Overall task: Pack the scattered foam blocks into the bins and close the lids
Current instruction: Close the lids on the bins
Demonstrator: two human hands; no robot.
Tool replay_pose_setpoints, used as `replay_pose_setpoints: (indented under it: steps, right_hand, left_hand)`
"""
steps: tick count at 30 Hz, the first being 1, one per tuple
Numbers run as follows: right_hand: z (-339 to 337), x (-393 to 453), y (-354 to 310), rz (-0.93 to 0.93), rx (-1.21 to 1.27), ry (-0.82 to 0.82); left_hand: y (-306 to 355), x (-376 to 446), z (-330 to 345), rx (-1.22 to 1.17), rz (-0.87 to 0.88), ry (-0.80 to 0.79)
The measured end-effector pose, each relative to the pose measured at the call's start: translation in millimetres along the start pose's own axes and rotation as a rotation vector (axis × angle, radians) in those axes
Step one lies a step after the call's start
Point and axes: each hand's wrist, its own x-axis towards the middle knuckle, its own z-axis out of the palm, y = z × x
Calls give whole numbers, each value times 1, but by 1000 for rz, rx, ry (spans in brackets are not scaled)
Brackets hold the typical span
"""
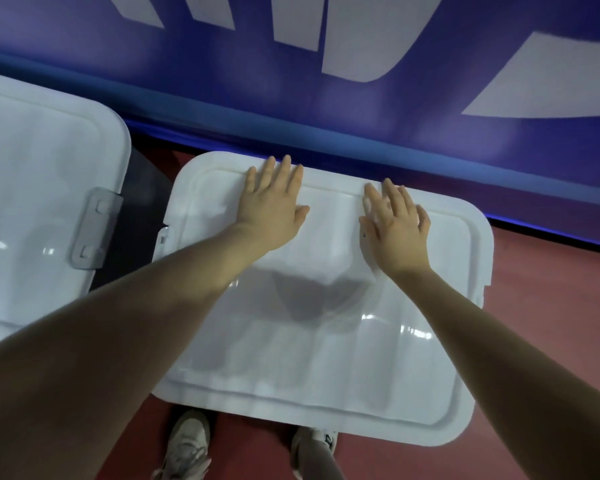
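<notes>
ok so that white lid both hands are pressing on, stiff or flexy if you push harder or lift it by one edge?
Probably flexy: the white lid is a broad thin sheet with shallow ribs, and its near rim line looks slightly wavy. Likely light for its size. The glossy, reflective top suggests the flat left hand and right hand could slide.

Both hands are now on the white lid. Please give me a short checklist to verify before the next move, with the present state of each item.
1. Left hand flat on the lid, far edge: ok.
2. Right hand flat on the same lid: ok.
3. Lid covers its bin fully: cannot tell.
4. Latch at this lid's left end fastened: cannot tell.
5. Grey latch on the neighbouring lid: cannot tell.
6. Blocks left outside: none in view; ok.
</notes>
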Motion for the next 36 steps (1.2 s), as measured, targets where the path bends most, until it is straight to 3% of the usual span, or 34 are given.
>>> replay_pose_setpoints:
  steps: [11, 14, 20, 26, 31, 36]
  right_hand:
    - [-25, -143, 10, 197, 65, 24]
    - [-31, -180, 23, 338, 85, 16]
    - [-34, -215, 69, 520, 127, -9]
    - [-7, -194, 133, 531, 47, -50]
    - [10, -179, 160, 436, 255, -131]
    - [17, -183, 161, 425, 354, -139]
  left_hand:
    - [42, -93, -37, -69, 320, 130]
    - [65, -116, -38, -107, 373, -6]
    - [125, -131, -28, -101, 469, -75]
    - [198, -105, 6, -102, 436, -163]
    - [241, -82, 29, -103, 337, -274]
    - [243, -89, 38, 34, 273, -220]
